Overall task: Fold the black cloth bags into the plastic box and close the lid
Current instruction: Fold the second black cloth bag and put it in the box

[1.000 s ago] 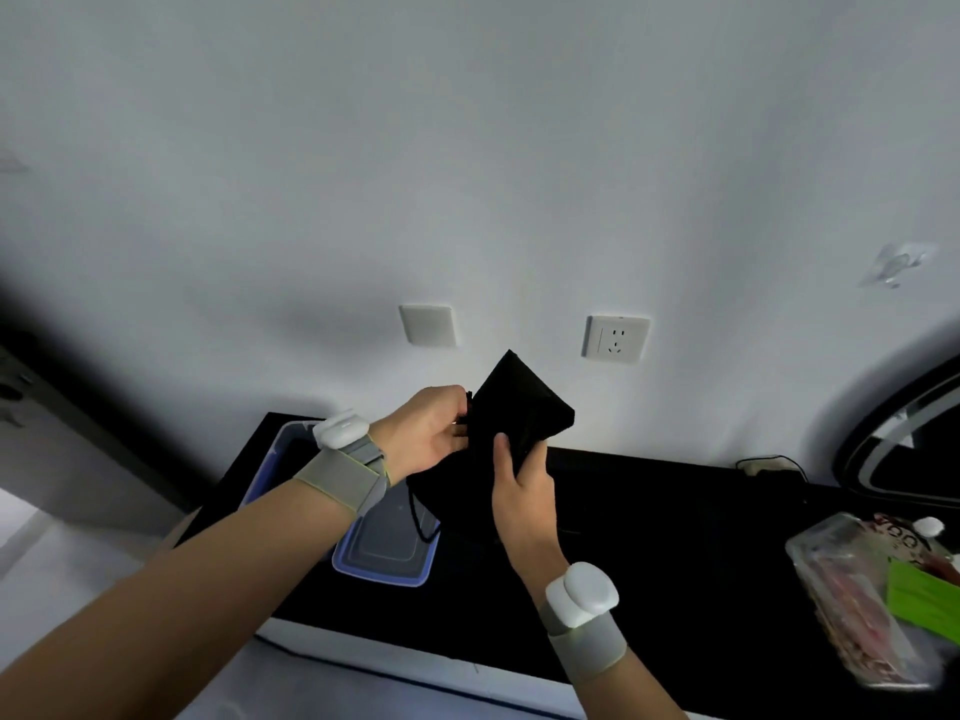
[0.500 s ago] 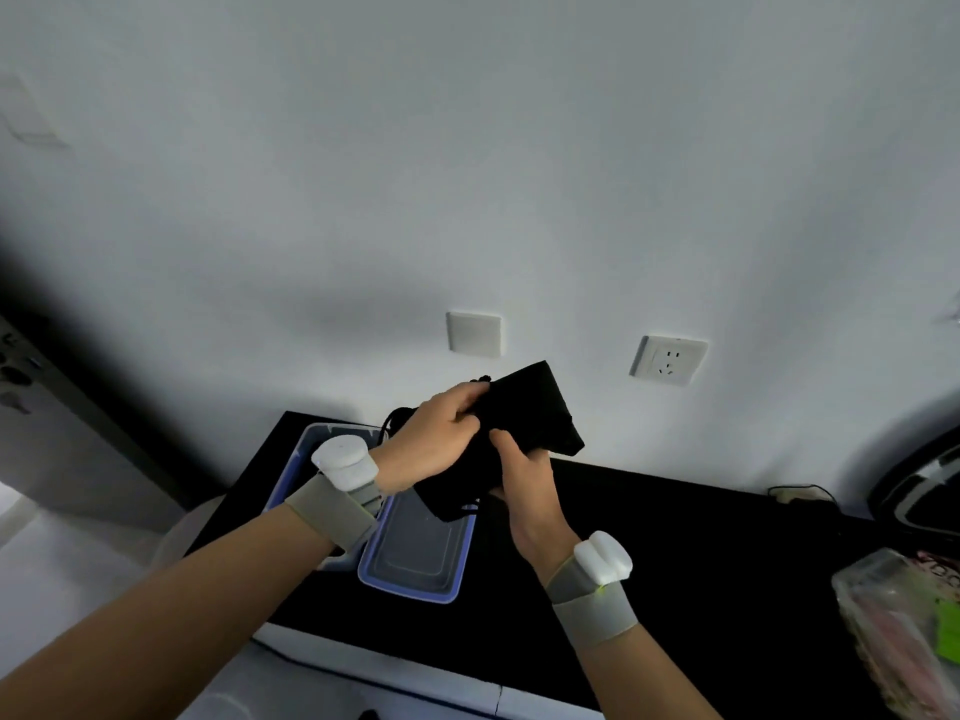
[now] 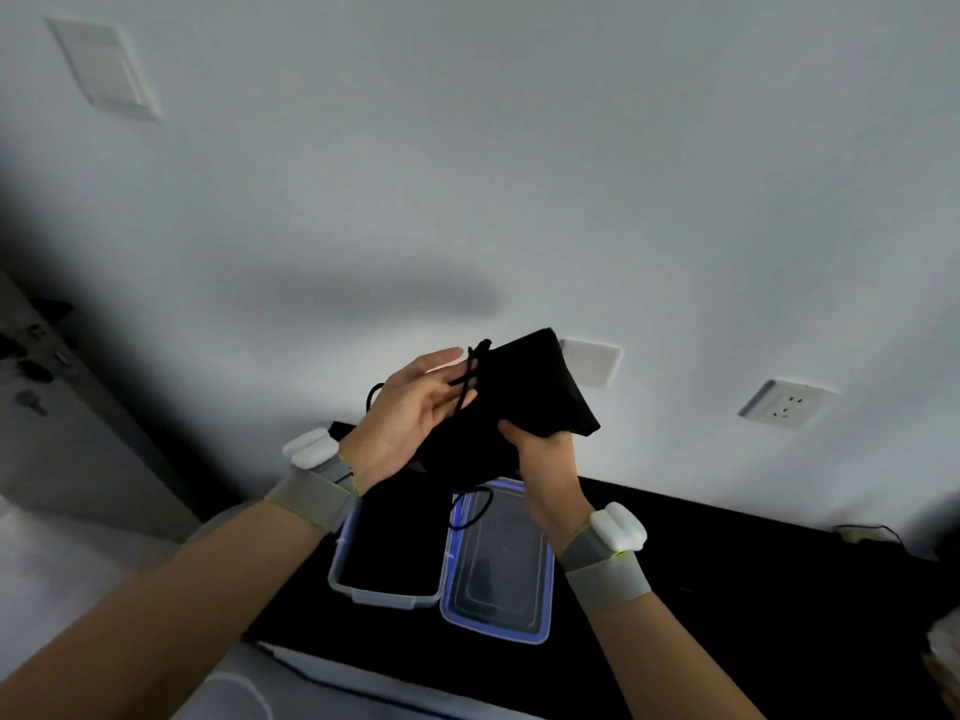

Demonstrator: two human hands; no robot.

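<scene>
Black cloth drawstring bag (image 3: 530, 387), folded, above the clear rectangular plastic box (image 3: 387, 595). Right hand (image 3: 545, 459) curls its fingers round the near edge; left hand (image 3: 410, 413) lays its fingers nearly straight against it. I judge the dangling black cord (image 3: 491, 498) may snag the box rim and undo the fold.

The plastic box (image 3: 387, 597) sits on the table (image 3: 727, 615), lid (image 3: 498, 569) just right (edges touching), cloth bag (image 3: 524, 392) above both.

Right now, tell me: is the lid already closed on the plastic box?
No, the lid lies flat on the black table right beside the plastic box, which stands open.
</scene>
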